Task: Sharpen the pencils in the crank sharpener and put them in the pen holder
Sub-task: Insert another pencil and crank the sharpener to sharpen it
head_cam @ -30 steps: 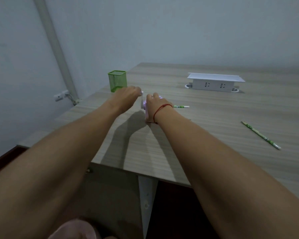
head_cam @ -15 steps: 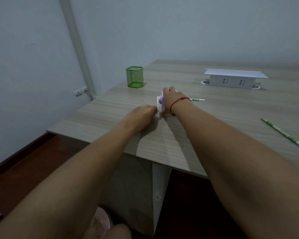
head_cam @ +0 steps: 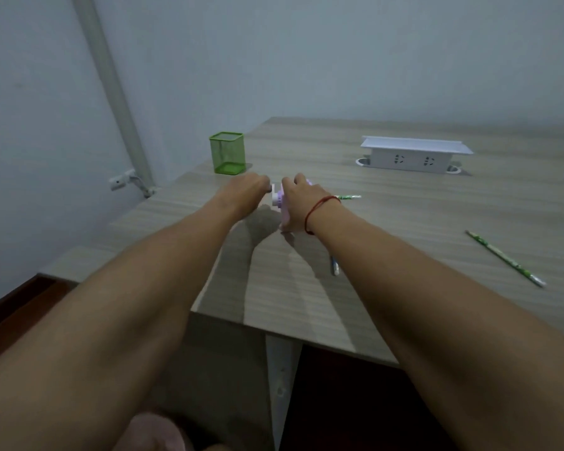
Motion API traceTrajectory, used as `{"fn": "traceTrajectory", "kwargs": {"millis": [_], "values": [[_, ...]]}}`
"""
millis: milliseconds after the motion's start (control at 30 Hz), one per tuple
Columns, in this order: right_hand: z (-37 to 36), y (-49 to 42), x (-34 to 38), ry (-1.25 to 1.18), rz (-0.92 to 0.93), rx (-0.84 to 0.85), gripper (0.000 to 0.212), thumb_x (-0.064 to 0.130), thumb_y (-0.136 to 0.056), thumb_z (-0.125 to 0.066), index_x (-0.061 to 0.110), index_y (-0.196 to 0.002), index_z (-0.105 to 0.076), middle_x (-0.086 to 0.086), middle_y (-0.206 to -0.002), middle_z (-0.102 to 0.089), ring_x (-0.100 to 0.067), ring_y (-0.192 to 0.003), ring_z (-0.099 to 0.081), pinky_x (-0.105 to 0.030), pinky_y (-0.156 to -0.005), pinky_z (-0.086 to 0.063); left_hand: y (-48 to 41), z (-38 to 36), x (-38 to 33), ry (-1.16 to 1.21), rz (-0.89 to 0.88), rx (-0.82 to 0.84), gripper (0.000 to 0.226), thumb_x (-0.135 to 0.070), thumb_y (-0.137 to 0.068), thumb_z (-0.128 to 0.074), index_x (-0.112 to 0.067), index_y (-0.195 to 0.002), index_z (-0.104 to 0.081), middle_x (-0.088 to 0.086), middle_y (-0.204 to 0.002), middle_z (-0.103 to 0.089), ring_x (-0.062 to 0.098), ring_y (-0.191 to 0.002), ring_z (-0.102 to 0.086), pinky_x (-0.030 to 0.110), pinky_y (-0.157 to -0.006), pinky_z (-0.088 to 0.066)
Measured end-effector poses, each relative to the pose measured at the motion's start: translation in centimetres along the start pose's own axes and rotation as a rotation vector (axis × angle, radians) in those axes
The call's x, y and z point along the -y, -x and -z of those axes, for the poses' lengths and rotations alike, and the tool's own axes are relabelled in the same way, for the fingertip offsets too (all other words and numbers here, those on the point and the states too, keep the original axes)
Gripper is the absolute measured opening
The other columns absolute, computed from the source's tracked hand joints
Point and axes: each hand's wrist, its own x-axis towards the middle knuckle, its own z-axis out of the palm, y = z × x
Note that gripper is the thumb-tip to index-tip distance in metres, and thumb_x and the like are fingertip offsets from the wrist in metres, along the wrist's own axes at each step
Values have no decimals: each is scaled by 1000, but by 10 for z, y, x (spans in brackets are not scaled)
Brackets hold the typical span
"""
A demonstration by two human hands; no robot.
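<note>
On the pale wood-grain counter [head_cam: 404,206], the right grip [head_cam: 302,203] is clasping the lilac plastic crank sharpener [head_cam: 278,199], the left grip [head_cam: 246,193] pinching its crank handle [head_cam: 269,189]. The green mesh pen holder [head_cam: 227,153] is standing by the left edge; a green patterned pencil [head_cam: 349,197] is jutting from the sharpener.

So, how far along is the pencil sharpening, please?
Done: nothing; the green mesh pen holder shows no pencils. In hand: right hand holds the crank sharpener with an inserted pencil, left hand grips its crank. Left: near pencil and far-right pencil, both on the desk.
</note>
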Motion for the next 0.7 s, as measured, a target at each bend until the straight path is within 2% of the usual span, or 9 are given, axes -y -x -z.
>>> {"fn": "traceTrajectory", "kwargs": {"millis": [133, 300, 367, 467, 533, 633, 700], "values": [[5, 0, 2, -5, -32, 57, 87, 41, -69, -78, 12, -137, -34, -12, -136, -38, -36, -126, -47, -53, -103, -42, 7, 8, 4, 82, -75, -181, 15, -3, -98, -43, 0, -95, -57, 21, -93, -65, 37, -85, -63, 36, -63, -40], [13, 3, 3, -13, -45, 64, 75, 40, -79, -70, 12, -139, -33, -12, -137, -36, -34, -129, -44, -53, -103, -43, 46, 14, -4, 142, -237, -340, 11, -3, -95, -49, -1, -95, -59, 21, -86, -65, 37, -74, -63, 42, -58, -47], [14, 4, 5, -6, -52, 78, 78, 38, -76, -72, 12, -139, -33, -12, -138, -36, -35, -130, -44, -53, -104, -42, 64, 7, -9, 156, -254, -302, 10, -6, -93, -52, -3, -98, -60, 20, -89, -67, 36, -74, -63, 39, -58, -46], [13, 4, 6, -36, -46, 54, 74, 34, -75, -72, 13, -136, -36, -13, -137, -36, -37, -129, -45, -53, -104, -42, 77, -11, -23, 245, -100, -132, 17, -15, -97, -46, -4, -100, -59, 18, -100, -67, 33, -85, -63, 36, -67, -45], [11, 6, 5, -37, -40, 45, 73, 35, -76, -71, 13, -136, -36, -13, -136, -37, -37, -128, -45, -52, -104, -41, 72, -16, -24, 264, -23, -38, 22, -18, -98, -42, -6, -101, -61, 17, -105, -67, 32, -90, -63, 39, -76, -50], [11, 7, 5, -20, -28, 41, 77, 38, -74, -73, 11, -136, -35, -14, -136, -37, -37, -126, -47, -52, -103, -42, 63, -14, -19, 252, -13, 58, 25, -22, -99, -42, -10, -103, -63, 15, -103, -67, 29, -88, -63, 39, -79, -51], [10, 8, 3, -16, -8, 20, 77, 39, -74, -75, 10, -134, -36, -14, -134, -39, -37, -122, -51, -47, -101, -45, 57, -16, -17, 251, -16, 104, 26, -23, -98, -43, -10, -104, -66, 16, -101, -68, 29, -87, -63, 39, -80, -51]]}}
